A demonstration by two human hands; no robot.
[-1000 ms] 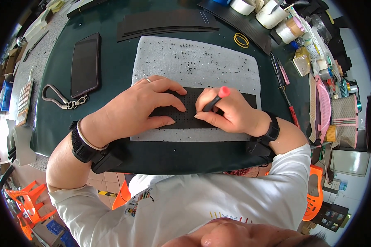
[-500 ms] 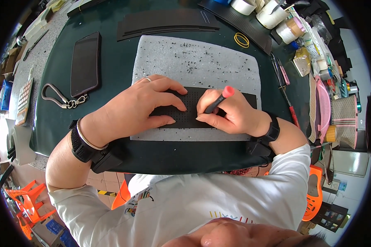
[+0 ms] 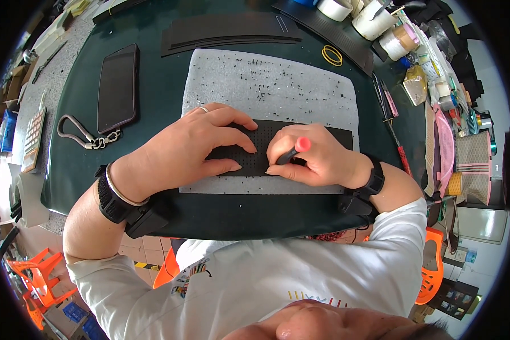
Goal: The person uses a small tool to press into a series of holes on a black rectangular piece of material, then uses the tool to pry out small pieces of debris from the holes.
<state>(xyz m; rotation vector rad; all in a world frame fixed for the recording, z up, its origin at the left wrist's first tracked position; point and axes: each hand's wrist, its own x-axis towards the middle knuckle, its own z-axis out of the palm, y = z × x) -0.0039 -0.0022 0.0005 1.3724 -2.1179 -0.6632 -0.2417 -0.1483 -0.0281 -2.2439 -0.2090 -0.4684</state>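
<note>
A black perforated strip (image 3: pixel 256 148) with rows of small holes lies across a pale foam sheet (image 3: pixel 266 76) that is strewn with small black specks. On the strip's left part rests my left hand (image 3: pixel 201 144), fingers apart and holding nothing, fingertips pressing the surface. My right hand (image 3: pixel 314 156) is closed around a slim black pen-shaped tool (image 3: pixel 288 156) with a pinkish-red end. It stands tilted over the strip's middle, close to the left fingertips. Its lower tip is hidden behind my fingers.
Several flat black sheets (image 3: pixel 232 29) are stacked at the back. A phone (image 3: pixel 118 89) with a cord strap (image 3: pixel 76 129) lies left. Yellow rubber bands (image 3: pixel 332 55), tweezers (image 3: pixel 381 96) and a red-handled tool (image 3: pixel 403 158) lie right, below tape rolls (image 3: pixel 398 42).
My right hand has shifted slightly left with the pen-shaped tool, whose red end has moved left and down. The left hand has stayed in place.
</note>
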